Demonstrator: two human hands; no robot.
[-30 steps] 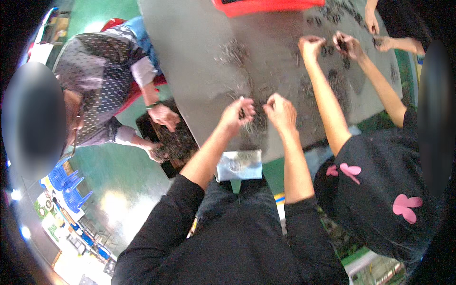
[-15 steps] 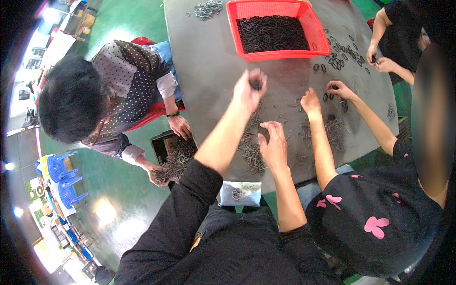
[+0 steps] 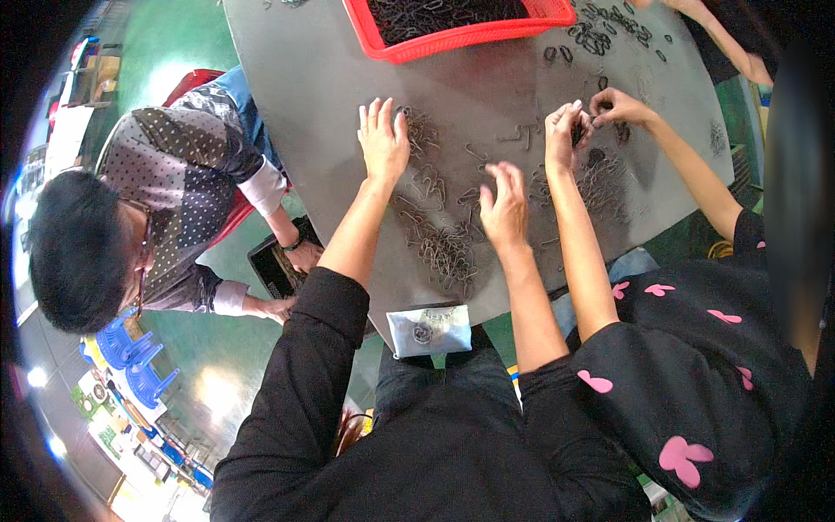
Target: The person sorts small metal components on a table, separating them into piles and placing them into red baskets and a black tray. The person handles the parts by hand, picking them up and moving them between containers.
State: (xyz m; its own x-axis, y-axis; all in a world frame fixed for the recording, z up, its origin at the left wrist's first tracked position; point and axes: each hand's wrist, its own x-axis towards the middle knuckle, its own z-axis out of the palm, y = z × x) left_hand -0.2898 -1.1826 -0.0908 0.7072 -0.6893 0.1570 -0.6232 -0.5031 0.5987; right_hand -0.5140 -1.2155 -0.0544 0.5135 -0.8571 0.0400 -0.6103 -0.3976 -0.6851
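Observation:
My left hand [image 3: 384, 143] is stretched over the grey table [image 3: 313, 113], fingers apart and nothing held. It lies beside the upper end of a strung-out pile of small dark bent-wire pieces [image 3: 445, 252]. To the right of that pile is my right hand [image 3: 504, 204], slightly blurred, with its fingers parted and no object visible in it. A few loose bent wires [image 3: 519, 133] lie beyond it. Ahead stands a red plastic basket [image 3: 461, 36] filled with black oval carabiner-like links [image 3: 426, 17].
On my right, a co-worker's hands [image 3: 567, 130] handle dark links over another wire pile [image 3: 600, 187]. More black links [image 3: 600, 30] are scattered at the far right. At left, another person reaches into a dark crate [image 3: 274, 261]. A pale pouch [image 3: 430, 331] sits at the table edge before me.
My left hand, which held something dark near the basket, has come down to the left and spread its fingers. My right hand has shifted slightly up. The whole view has shifted, leaving the basket partly cut off.

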